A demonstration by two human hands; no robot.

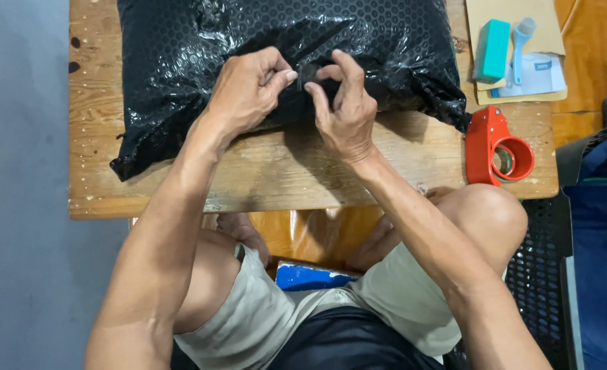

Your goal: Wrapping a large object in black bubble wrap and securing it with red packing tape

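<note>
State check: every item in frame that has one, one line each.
black bubble-wrap parcel: lying flat on the table, pinched at its near edge by both hands
left hand: fingertips pinching the parcel wrap
right hand: fingertips pinching the wrap, beside the left
red tape dispenser: set down on the table, untouched
teal block: resting on the envelopes, untouched
brown envelopes: stacked flat
wooden table: worn, paint-flecked

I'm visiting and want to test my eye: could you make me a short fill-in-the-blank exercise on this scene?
1. Both hands, left hand and right hand, pinch the ____ bubble-wrap parcel.
2. The parcel lies on a ____ table.
3. The tape dispenser by the right hand is ____.
4. The sponge on the envelopes is ____.

Missing words: black; wooden; red; teal
</note>
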